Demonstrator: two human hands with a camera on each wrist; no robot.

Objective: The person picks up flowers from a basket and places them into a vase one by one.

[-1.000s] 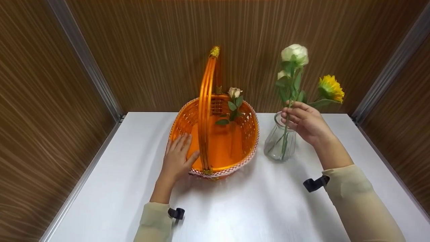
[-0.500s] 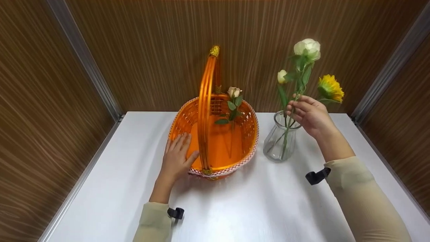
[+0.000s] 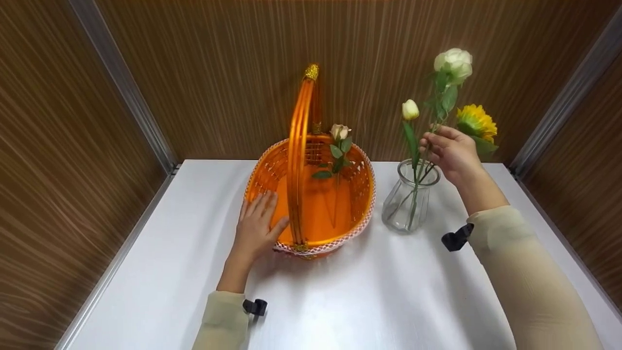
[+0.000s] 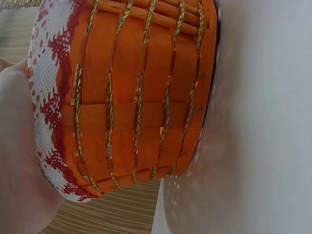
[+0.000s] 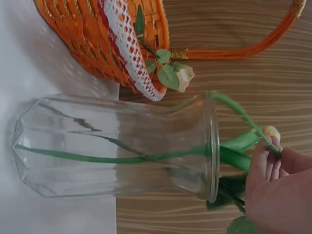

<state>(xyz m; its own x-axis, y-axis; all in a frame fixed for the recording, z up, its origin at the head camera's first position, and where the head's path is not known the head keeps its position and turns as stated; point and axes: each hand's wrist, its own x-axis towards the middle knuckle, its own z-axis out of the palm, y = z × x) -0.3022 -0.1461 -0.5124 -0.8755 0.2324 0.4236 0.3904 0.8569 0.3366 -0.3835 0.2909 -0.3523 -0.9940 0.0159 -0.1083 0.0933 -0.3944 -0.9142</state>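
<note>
My right hand (image 3: 457,153) pinches the green stem (image 5: 239,109) of a white flower (image 3: 454,65) with layered petals, above the mouth of a clear glass vase (image 3: 406,209). In the right wrist view that stem arcs from the fingertips to the vase rim; where its lower end lies is hard to tell. A pale yellow tulip (image 3: 410,110) and a yellow sunflower (image 3: 476,121) also stand in the vase. My left hand (image 3: 255,226) rests on the near left rim of an orange woven basket (image 3: 364,214), fingers extended over the edge and thumb spread.
A cream rose (image 3: 339,131) with green leaves leans inside the basket at its back right. The tall orange handle (image 3: 296,160) arches over the basket. Brown wood-patterned panels (image 3: 218,73) border the white table (image 3: 340,301) at the back and sides.
My right hand has lifted the white flower up and to the right, leaving the tulip standing apart from it. The left hand and the basket have stayed in place.
</note>
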